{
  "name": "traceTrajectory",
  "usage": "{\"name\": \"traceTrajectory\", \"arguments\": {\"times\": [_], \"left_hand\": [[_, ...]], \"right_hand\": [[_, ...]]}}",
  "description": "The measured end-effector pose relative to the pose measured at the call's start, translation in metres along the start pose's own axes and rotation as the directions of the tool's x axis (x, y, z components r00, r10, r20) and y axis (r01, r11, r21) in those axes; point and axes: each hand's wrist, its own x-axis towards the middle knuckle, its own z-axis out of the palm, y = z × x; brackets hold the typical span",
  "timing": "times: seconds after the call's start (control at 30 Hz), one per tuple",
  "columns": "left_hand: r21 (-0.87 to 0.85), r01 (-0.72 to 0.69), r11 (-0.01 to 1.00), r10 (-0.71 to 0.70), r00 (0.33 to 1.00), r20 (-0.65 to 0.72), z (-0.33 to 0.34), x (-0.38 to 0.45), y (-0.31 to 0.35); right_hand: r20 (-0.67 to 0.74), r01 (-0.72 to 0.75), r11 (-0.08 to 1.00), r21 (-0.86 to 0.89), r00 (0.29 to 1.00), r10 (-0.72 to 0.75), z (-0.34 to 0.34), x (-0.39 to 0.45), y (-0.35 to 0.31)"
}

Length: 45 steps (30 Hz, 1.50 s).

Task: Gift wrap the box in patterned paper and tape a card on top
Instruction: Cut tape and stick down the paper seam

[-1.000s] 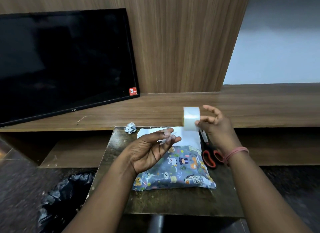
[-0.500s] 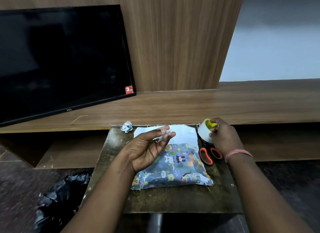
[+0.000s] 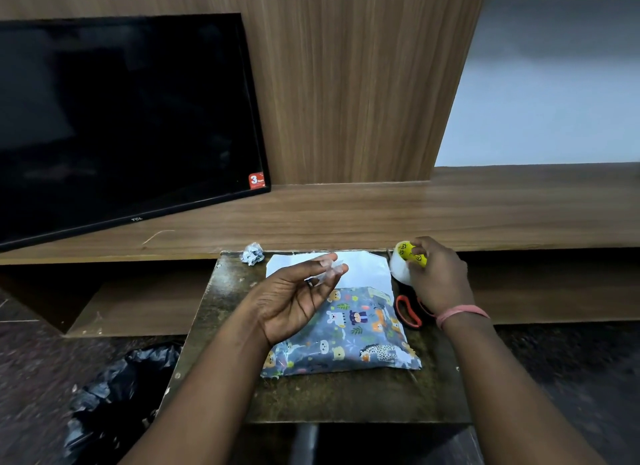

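What changed: A second ago we held the tape roll (image 3: 403,267) up in the air with our right hand (image 3: 438,277). Now that hand has come down to the far right corner of the small table (image 3: 311,399). The left hand (image 3: 294,300) has hardly moved.

Right hand: Our fingers curl round the tape roll, which sits low at the far right corner. We cannot tell if the roll touches the table. A pink band (image 3: 462,314) goes round the wrist.

Left hand: It hangs palm up over the far left part of the box. The thumb and fingertips pinch a small clear piece of tape (image 3: 329,274).

Wrapped box (image 3: 346,333): It lies flat in the middle of the table, covered in grey-blue paper with little animals on it.

White card (image 3: 360,269): It lies on the far part of the box, by the table's far edge.

Scissors (image 3: 408,312): They lie by the right edge of the table, just beside the box. Our right hand hides most of them. We see orange handles.

Paper ball (image 3: 253,253): A small crumpled bit sits at the far left corner.

Writing: The TV (image 3: 121,118) on the wooden shelf (image 3: 381,215) says "TCL" on its lower rim. A red sticker (image 3: 256,180) in its corner shows a big "3"; the small words are too tiny to read. The roll's yellow middle has dark marks we cannot read.

Floor: A black plastic bag (image 3: 114,392) lies left of the table.
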Motion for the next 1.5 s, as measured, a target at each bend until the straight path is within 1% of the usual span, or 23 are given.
{"name": "traceTrajectory", "arguments": {"times": [0.07,0.13,0.17,0.2,0.23,0.3,0.37,0.4,0.43,0.53,0.7,0.77,0.87,0.97,1.03,1.1,1.2,1.23,1.27,1.3,1.33,1.43,1.5], "left_hand": [[0.006,-0.022,1.0,0.022,1.0,-0.003,0.003,-0.002,-0.001],[0.061,-0.081,0.995,0.082,0.997,-0.008,0.007,-0.004,-0.003],[0.099,-0.121,0.988,0.122,0.992,-0.006,0.009,-0.004,-0.005],[0.133,-0.167,0.977,0.168,0.986,0.0,0.01,-0.004,-0.006],[0.161,-0.214,0.963,0.216,0.976,0.006,0.012,-0.004,-0.007],[0.213,-0.307,0.928,0.31,0.95,0.019,0.012,-0.005,-0.01],[0.253,-0.393,0.884,0.402,0.915,0.019,0.012,-0.006,-0.01],[0.269,-0.432,0.861,0.445,0.895,0.015,0.011,-0.005,-0.01],[0.283,-0.466,0.839,0.483,0.875,0.008,0.01,-0.005,-0.01],[0.306,-0.527,0.793,0.557,0.831,-0.011,0.01,-0.003,-0.009],[0.286,-0.564,0.775,0.598,0.8,-0.045,0.01,0.0,-0.013],[0.267,-0.567,0.779,0.598,0.801,-0.043,0.008,0.001,-0.012],[0.238,-0.563,0.791,0.59,0.806,-0.054,0.007,0.002,-0.009],[0.253,-0.581,0.774,0.62,0.777,-0.113,0.006,0.003,-0.009],[0.305,-0.611,0.731,0.668,0.731,-0.137,0.006,0.005,-0.008],[0.398,-0.641,0.656,0.729,0.675,-0.114,0.006,0.006,-0.01],[0.552,-0.66,0.51,0.808,0.588,-0.043,0.003,0.008,-0.012],[0.584,-0.657,0.477,0.823,0.568,-0.033,0.001,0.009,-0.011],[0.604,-0.646,0.466,0.829,0.558,-0.043,-0.001,0.009,-0.009],[0.619,-0.621,0.481,0.821,0.566,-0.071,-0.003,0.007,-0.005],[0.623,-0.584,0.521,0.794,0.599,-0.103,-0.004,0.005,0.0],[0.579,-0.416,0.701,0.596,0.787,-0.157,-0.004,0.0,0.005],[0.602,-0.303,0.739,0.482,0.862,-0.158,-0.002,-0.002,0.002]], "right_hand": [[-0.048,0.071,0.98,0.187,0.997,-0.063,-0.002,-0.013,-0.023],[-0.001,0.098,0.922,0.375,0.994,-0.105,0.0,-0.031,-0.052],[0.065,0.057,0.888,0.457,0.993,-0.097,0.002,-0.041,-0.065],[0.153,-0.031,0.839,0.544,0.986,-0.063,0.005,-0.051,-0.077],[0.257,-0.154,0.761,0.63,0.966,-0.017,0.009,-0.06,-0.087],[0.414,-0.361,0.553,0.751,0.91,0.031,0.011,-0.072,-0.101],[0.468,-0.442,0.38,0.812,0.883,0.026,0.01,-0.075,-0.106],[0.466,-0.445,0.337,0.829,0.885,0.023,0.009,-0.075,-0.107],[0.453,-0.436,0.324,0.839,0.891,0.025,0.009,-0.075,-0.107],[0.414,-0.406,0.346,0.846,0.909,0.055,0.014,-0.074,-0.107],[0.405,-0.406,0.277,0.871,0.912,0.063,0.026,-0.075,-0.109],[0.39,-0.393,0.277,0.877,0.918,0.068,0.029,-0.073,-0.11],[0.364,-0.371,0.296,0.88,0.928,0.08,0.029,-0.072,-0.11],[0.326,-0.33,0.37,0.868,0.943,0.075,0.029,-0.072,-0.109],[0.284,-0.282,0.434,0.856,0.957,0.061,0.028,-0.07,-0.109],[0.251,-0.247,0.477,0.844,0.966,0.058,0.027,-0.067,-0.111],[0.212,-0.222,0.502,0.836,0.974,0.078,0.023,-0.062,-0.11],[0.197,-0.213,0.505,0.836,0.977,0.085,0.021,-0.06,-0.108],[0.188,-0.207,0.501,0.84,0.978,0.088,0.018,-0.058,-0.105],[0.19,-0.206,0.491,0.847,0.978,0.083,0.016,-0.056,-0.103],[0.197,-0.208,0.48,0.852,0.978,0.074,0.014,-0.056,-0.101],[0.219,-0.219,0.48,0.849,0.974,0.057,0.014,-0.056,-0.098],[0.23,-0.233,0.471,0.851,0.971,0.065,0.018,-0.057,-0.099]]}}
